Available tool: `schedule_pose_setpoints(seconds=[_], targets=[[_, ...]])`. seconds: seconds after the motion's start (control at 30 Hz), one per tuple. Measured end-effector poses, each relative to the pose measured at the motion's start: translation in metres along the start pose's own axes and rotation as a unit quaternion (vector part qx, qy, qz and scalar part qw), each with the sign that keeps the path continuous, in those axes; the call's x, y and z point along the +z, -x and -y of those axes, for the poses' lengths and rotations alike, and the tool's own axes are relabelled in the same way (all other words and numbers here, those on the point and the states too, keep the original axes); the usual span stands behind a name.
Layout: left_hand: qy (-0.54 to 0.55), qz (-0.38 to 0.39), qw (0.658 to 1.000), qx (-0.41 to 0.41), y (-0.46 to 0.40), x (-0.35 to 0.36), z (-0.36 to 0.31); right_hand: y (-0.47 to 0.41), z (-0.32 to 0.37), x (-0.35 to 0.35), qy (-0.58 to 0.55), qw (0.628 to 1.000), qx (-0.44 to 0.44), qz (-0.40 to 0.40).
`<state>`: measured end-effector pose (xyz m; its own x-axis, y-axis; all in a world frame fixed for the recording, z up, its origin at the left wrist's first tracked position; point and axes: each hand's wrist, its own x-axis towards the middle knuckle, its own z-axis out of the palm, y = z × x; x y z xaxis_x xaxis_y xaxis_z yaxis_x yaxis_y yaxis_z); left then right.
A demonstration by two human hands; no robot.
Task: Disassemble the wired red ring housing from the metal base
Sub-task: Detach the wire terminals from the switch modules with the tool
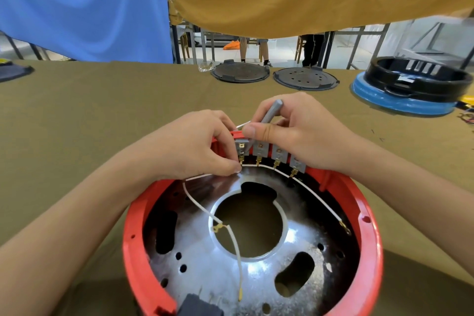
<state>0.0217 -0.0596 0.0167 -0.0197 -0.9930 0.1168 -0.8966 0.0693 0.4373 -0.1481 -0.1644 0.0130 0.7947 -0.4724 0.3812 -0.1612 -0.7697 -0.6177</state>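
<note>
**Both hands at the switch row on the far rim of the red ring housing**

Red ring housing (369, 228) sits near centre on the olive-covered table (77, 123), open side up, with the shiny metal base (218, 264) seated inside it — large round hole in the middle, several slots and small holes around it.

Far rim of the housing carries a row of four grey switch blocks (278, 152) with brass terminals pointing down. A white wire (305, 185) runs along under the terminals and ends in a ring lug at the right inner wall. A second white wire (197, 202) loops from the left hand down to a brass lug near the centre hole, then on toward the near edge.

Left hand (195, 146) — fingers curled, thumb and fingertips pinching at the brass terminal of the leftmost switch block, where the wire meets it. Right hand (295, 131) grips a grey tool handle (272, 113), thumb pressed across it, tip down at the top of the leftmost block; tool tip itself hidden.

Far side of table: two dark round plates (305, 78) side by side, a black ring on a blue base (410, 87) far right. Blue and mustard cloth hang above.
</note>
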Motion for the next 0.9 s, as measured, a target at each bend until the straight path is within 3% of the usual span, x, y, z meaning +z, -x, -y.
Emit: schedule_pose_setpoints(seconds=[0.4, 0.73, 0.9], targets=[[0.022, -0.003, 1.0, 0.006, -0.0007, -0.0001, 0.0003, -0.0039, 0.002, -0.0033, -0.085, 0.994, 0.067, 0.016], [0.004, 0.003, 1.0, 0.007, -0.0011, 0.001, 0.0012, 0.0021, 0.0023, -0.0014, -0.002, 1.0, 0.0, 0.004], [0.015, 0.018, 1.0, 0.017, -0.0011, -0.0002, 0.0022, -0.0003, 0.0, -0.0016, -0.002, 1.0, 0.01, 0.007]])
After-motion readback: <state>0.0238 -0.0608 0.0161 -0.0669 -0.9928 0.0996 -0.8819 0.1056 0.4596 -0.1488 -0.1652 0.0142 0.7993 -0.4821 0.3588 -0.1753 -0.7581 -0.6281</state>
